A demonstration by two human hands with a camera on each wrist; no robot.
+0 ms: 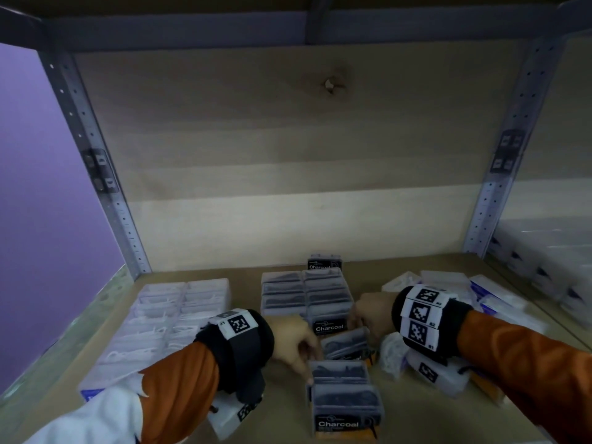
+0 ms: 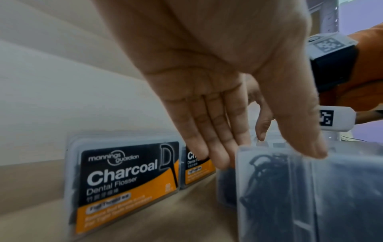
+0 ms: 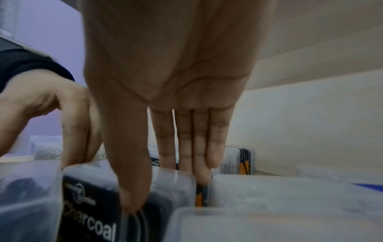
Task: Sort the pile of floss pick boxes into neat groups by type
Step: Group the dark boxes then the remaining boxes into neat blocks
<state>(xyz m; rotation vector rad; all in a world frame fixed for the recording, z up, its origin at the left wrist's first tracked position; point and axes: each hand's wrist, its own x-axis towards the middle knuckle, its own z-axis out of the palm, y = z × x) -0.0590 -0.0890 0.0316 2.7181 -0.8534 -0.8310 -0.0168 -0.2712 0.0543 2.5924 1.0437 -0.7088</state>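
On the shelf (image 1: 272,405), my right hand (image 1: 358,328) pinches a charcoal floss pick box (image 1: 346,342). In the right wrist view its thumb (image 3: 132,201) presses the black label of that box (image 3: 91,212) and the straight fingers (image 3: 199,167) reach behind it. My left hand (image 1: 307,363) holds a second charcoal box (image 1: 339,370) just in front. There the thumb (image 2: 306,147) lies on this clear box (image 2: 290,196) and the fingers (image 2: 219,157) reach past its far side. A neat charcoal group (image 1: 304,293) stands behind, and a white group (image 1: 173,315) is at the left.
A mixed pile of white boxes (image 1: 448,290) lies at the right, partly under my right wrist. A third charcoal box (image 1: 347,408) stands near the front edge, and one (image 1: 324,262) stands alone against the back wall. Metal uprights (image 1: 128,225) flank the shelf.
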